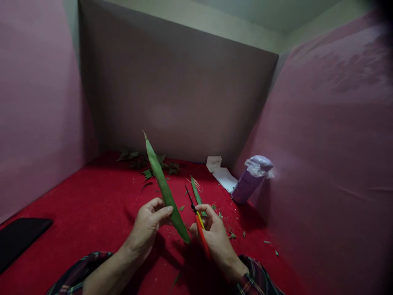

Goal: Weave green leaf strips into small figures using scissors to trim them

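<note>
Between the thumb and fingers of my left hand (150, 225) is a long green leaf (162, 184), tilted with its thin brown tip pointing up and left. The leaf's wide lower end reaches down toward my right hand (213, 235). That hand is closed on scissors (200, 225) with red and yellow handles and dark, narrow blades pointing up and left. The blades are apart from the leaf, to its right. Behind the scissors, a second long leaf (195, 189) lies on the red cloth (101, 205).
Leafy sprigs (138, 159) lie at the back left. White papers (225, 179) and a purple cylindrical container (248, 184) topped with clear plastic stand at the right. Leaf scraps (232, 235) are scattered there. A black flat object (23, 235) lies at the left edge. Pink walls (331, 164) flank the space.
</note>
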Tool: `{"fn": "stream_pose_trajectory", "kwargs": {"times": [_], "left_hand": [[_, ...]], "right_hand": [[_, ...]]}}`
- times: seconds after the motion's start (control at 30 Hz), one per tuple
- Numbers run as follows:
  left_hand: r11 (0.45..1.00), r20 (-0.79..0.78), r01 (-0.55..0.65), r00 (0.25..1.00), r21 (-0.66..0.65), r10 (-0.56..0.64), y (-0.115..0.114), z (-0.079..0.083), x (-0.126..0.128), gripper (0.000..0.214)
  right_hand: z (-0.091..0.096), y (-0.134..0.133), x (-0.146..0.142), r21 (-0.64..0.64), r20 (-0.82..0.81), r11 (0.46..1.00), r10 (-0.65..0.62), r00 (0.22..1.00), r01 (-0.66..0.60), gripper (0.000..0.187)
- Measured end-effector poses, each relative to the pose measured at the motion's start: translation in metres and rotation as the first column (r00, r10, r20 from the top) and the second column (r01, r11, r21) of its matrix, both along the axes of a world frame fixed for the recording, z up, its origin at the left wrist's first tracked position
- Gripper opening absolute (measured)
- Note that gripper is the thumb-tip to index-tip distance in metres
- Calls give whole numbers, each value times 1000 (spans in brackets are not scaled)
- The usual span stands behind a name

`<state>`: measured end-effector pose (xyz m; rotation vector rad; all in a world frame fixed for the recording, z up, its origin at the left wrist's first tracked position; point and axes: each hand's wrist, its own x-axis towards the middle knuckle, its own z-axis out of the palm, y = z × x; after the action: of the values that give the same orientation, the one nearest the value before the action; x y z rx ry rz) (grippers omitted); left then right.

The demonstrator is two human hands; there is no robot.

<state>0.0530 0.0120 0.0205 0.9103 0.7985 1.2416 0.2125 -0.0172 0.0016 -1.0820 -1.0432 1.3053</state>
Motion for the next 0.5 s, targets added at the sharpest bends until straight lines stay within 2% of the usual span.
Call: {"fn": "stream_pose_trajectory", "kwargs": {"times": [0.2, 0.33, 0.4, 0.5], "left_hand": [[987, 13, -162, 987, 18, 162, 11, 20, -21, 13], [968, 32, -251, 968, 28, 250, 15, 26, -29, 16], [961, 43, -275, 961, 27, 274, 17, 27, -32, 17], [955, 50, -293, 955, 32, 292, 20, 27, -36, 18]], "right_hand": [[2, -1, 0, -8, 46, 998, 59, 997, -59, 42], [0, -2, 4, -4, 56, 984, 179, 982, -179, 45], [0, -4, 7, -15, 142, 974, 228, 963, -228, 43], [6, -9, 10, -14, 349, 970, 233, 908, -244, 35]]}}
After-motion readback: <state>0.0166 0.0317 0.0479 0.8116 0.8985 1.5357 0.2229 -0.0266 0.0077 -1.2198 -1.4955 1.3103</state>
